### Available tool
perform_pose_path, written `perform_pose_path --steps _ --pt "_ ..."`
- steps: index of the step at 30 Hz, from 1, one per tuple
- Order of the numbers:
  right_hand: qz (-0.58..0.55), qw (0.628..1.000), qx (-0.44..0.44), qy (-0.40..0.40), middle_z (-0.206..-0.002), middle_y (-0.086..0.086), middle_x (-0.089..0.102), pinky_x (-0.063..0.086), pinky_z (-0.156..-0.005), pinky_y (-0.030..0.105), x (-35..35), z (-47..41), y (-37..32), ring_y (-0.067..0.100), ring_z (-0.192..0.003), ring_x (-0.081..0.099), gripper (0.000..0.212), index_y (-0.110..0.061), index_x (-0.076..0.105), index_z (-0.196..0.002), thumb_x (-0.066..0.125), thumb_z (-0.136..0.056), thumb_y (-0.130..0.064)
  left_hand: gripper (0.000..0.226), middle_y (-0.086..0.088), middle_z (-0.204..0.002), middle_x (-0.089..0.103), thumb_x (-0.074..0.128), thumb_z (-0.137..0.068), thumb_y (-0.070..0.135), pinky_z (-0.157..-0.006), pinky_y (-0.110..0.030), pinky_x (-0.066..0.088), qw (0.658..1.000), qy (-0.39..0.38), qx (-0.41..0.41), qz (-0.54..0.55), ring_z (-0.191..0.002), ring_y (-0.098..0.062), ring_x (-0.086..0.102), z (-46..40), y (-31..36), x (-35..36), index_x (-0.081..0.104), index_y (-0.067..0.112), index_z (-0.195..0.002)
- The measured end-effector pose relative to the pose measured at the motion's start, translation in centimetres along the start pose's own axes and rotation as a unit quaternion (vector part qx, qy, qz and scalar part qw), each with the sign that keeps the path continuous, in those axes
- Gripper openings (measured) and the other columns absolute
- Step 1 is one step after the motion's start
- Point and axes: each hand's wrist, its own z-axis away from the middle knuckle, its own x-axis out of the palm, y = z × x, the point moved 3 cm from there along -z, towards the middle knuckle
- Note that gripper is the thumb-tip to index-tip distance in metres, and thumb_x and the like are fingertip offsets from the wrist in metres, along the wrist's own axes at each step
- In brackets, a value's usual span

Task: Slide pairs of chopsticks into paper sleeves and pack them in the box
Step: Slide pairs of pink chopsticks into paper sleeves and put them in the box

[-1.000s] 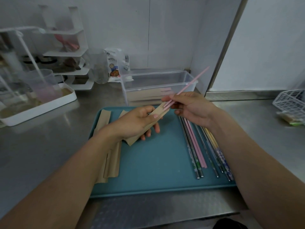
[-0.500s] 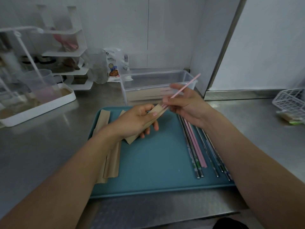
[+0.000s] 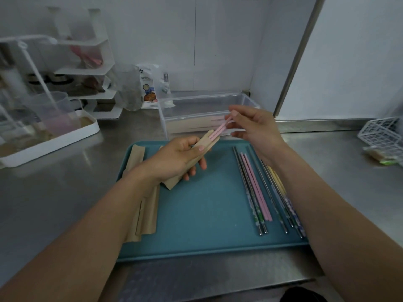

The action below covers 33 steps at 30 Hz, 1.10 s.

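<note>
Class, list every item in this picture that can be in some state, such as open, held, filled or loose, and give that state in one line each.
Brown paper sleeve: gripped by left hand, mouth open.
Pink chopstick pair: partly in the sleeve, top end pinched by right hand.
Clear plastic box: lid off, sleeved pairs lying inside.
Spare brown sleeves: stacked on teal tray, unfilled.
Loose chopsticks: lying unsleeved on the tray's right side.

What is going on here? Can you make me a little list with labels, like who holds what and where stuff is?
left hand: grips a brown paper sleeve above the tray
right hand: pinches the pink chopsticks, tips already in the sleeve's mouth
tray: teal, on a metal counter
spare sleeves: stacked on the tray's left side
loose chopsticks: lined up on the tray's right side
box: clear plastic, behind the tray, some filled sleeves inside
</note>
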Motion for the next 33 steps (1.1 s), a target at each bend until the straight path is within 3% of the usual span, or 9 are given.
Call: perform_pose_path --steps 7,14,17,20,23,27,28,30,33 --pt "0.049 0.996 0.014 -0.079 -0.103 0.019 0.072 0.055 -0.066 0.024 0.9 0.2 0.5 0.022 -0.082 0.067 0.026 -0.002 0.068 -0.121 0.058 -0.099 -0.010 0.019 -0.002 -0.073 0.066 0.044 -0.103 0.023 -0.041 -0.023 0.044 1.000 0.005 0.008 0.009 -0.048 -0.011 0.051 -0.1 0.0 -0.1 0.060 0.015 -0.107" --pt "0.027 0.992 0.032 -0.121 -0.087 0.018 0.068 0.055 -0.058 0.020 1.7 0.7 0.9 0.016 -0.064 0.064 0.026 0.006 0.065 -0.121 0.057 -0.097 -0.002 0.021 -0.002 -0.075 0.068 0.044 -0.103 0.022 -0.044 -0.023 0.046 1.000 -0.003 0.005 -0.016 -0.051 -0.011 0.053 0.1 0.5 0.0 0.060 0.013 -0.112" --pt "-0.017 0.995 0.039 -0.086 -0.082 0.015 0.070 0.057 -0.062 0.021 1.7 0.9 0.0 0.014 -0.063 0.066 0.021 0.007 0.066 -0.114 0.057 -0.096 0.000 0.026 -0.003 -0.084 0.069 0.044 -0.103 0.028 -0.056 -0.024 0.052 0.999 0.034 0.005 -0.005 -0.063 -0.010 0.061 0.6 1.8 -0.9 0.061 0.013 -0.116" --pt "-0.073 0.997 0.028 0.007 -0.079 0.013 0.070 0.060 -0.069 0.024 0.5 -0.3 -2.0 0.014 -0.061 0.064 0.014 0.008 0.068 -0.104 0.060 -0.095 0.001 0.029 0.006 -0.096 0.064 0.044 -0.101 0.040 -0.074 -0.028 0.051 0.984 0.174 0.004 -0.043 -0.084 -0.008 0.061 1.0 3.5 -4.1 0.062 0.021 -0.113" --pt "-0.070 0.992 0.001 0.109 -0.071 0.013 0.068 0.058 -0.063 0.024 -0.5 -2.8 -4.5 0.014 -0.054 0.064 0.011 0.009 0.068 -0.100 0.062 -0.094 0.002 0.023 0.009 -0.091 0.061 0.051 -0.097 0.042 -0.075 -0.030 0.046 0.950 0.270 -0.006 -0.159 -0.089 -0.011 0.059 2.3 4.1 -7.7 0.062 0.022 -0.101" --pt "-0.038 0.988 0.032 0.144 -0.082 0.023 0.066 0.058 -0.055 0.026 0.7 -6.3 -5.7 0.018 -0.053 0.068 0.004 0.005 0.065 -0.086 0.066 -0.090 0.005 0.036 0.005 -0.071 0.063 0.063 -0.087 0.047 -0.066 -0.028 0.046 0.880 0.246 -0.109 -0.391 -0.075 -0.018 0.064 4.6 2.3 -10.2 0.064 0.016 -0.070" --pt "-0.005 0.989 0.051 0.140 -0.091 0.024 0.067 0.059 -0.057 0.027 1.1 -6.9 -5.6 0.020 -0.057 0.070 0.005 0.005 0.066 -0.091 0.069 -0.089 0.003 0.042 0.003 -0.064 0.061 0.066 -0.083 0.051 -0.061 -0.028 0.046 0.873 0.229 -0.137 -0.408 -0.068 -0.020 0.064 4.9 1.7 -10.2 0.062 0.015 -0.061" --pt "0.109 0.982 0.080 0.133 -0.115 0.020 0.065 0.062 -0.066 0.032 1.6 -7.3 -4.6 0.024 -0.071 0.073 0.034 0.004 0.063 -0.117 0.074 -0.087 -0.007 0.053 0.002 -0.057 0.056 0.067 -0.074 0.064 -0.054 -0.026 0.045 0.866 0.198 -0.174 -0.425 -0.058 -0.017 0.059 5.6 0.4 -9.4 0.057 0.015 -0.055" --pt "0.193 0.970 0.005 0.150 -0.101 0.018 0.067 0.060 -0.055 0.028 2.7 -5.2 -4.7 0.019 -0.055 0.066 0.030 0.003 0.065 -0.117 0.070 -0.089 -0.006 0.059 0.003 -0.054 0.049 0.064 -0.070 0.072 -0.049 -0.025 0.035 0.860 0.178 -0.161 -0.450 -0.051 -0.015 0.053 6.3 -1.0 -7.2 0.047 0.018 -0.053"
